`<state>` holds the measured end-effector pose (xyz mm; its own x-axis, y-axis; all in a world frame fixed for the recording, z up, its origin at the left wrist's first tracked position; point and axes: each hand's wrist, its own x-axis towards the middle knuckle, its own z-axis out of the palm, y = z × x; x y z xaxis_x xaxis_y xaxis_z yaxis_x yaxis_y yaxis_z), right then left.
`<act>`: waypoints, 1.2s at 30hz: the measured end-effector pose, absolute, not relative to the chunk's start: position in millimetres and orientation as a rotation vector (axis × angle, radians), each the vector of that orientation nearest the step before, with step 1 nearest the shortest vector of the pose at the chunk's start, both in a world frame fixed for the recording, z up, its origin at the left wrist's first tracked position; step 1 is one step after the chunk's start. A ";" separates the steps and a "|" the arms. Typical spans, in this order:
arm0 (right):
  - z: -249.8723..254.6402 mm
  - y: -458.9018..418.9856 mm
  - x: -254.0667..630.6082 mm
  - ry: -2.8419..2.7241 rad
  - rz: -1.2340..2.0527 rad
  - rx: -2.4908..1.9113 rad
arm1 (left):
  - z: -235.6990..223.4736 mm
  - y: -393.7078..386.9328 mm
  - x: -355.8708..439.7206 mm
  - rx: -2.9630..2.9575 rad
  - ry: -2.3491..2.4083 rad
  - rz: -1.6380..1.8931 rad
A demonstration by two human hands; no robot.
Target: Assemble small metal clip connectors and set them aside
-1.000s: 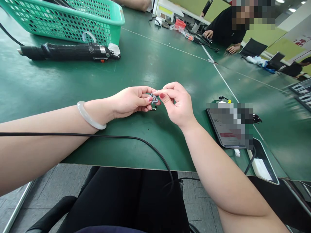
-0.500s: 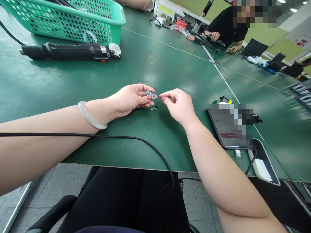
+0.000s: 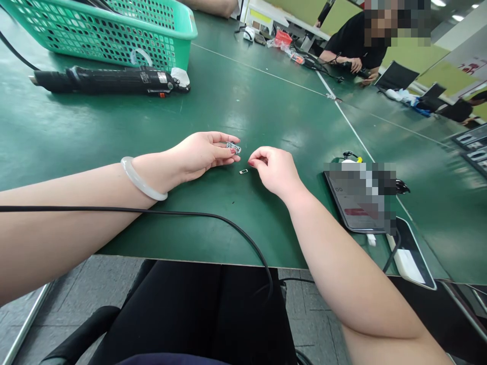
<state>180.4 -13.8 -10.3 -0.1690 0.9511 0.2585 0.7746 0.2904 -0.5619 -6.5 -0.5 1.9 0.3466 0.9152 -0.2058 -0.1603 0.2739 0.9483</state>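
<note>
Fingers, L hand (image 3: 196, 156): pinching sm. metal part (image 3: 237, 148). Fingers, R hand (image 3: 277, 171): tips together, contents can't tell. Sm. rectangular piece (image 3: 243, 172): on table (image 3: 182, 119), approx. 7–8 o'clock from R fingertips; long axis approx. 9–3 o'clock; R hand nearer.

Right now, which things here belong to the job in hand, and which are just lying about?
Seemingly in the job:
small metallic part, held by the left hand
small rectangular piece, near the right hand

Untouched, probably just lying about:
black handheld tool
green basket
dark-screened device
</note>
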 end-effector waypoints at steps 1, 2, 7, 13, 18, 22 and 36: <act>-9.8 -13.9 180.8 -1.936 0.428 -1.503 | 2.2 -0.5 -6.6 1.030 0.927 0.880; -9.2 -14.3 180.7 -1.871 0.456 -1.460 | 2.6 -0.6 -6.6 1.037 0.927 0.876; -7.2 -18.4 172.8 -1.627 0.619 -1.185 | 4.7 -2.1 -6.2 1.053 0.953 0.863; -9.9 -20.7 163.8 -1.593 0.703 -1.082 | 5.3 -4.5 -6.2 1.113 0.932 0.832; -10.2 -23.6 161.7 -1.658 0.589 -1.144 | 5.1 -4.5 -7.2 1.138 0.896 0.827; -6.5 -28.9 159.0 -1.722 0.415 -1.283 | 4.8 -4.0 -7.6 1.115 0.880 0.851; -4.5 -30.0 155.5 -1.780 0.197 -1.326 | 3.4 -4.3 -7.1 1.073 0.850 0.907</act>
<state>155.5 -30.0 -4.5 -0.0403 0.8357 0.5477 0.6958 0.4169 -0.5849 -7.1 -4.3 3.4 0.3862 0.9132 -0.1298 -0.1881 0.2157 0.9582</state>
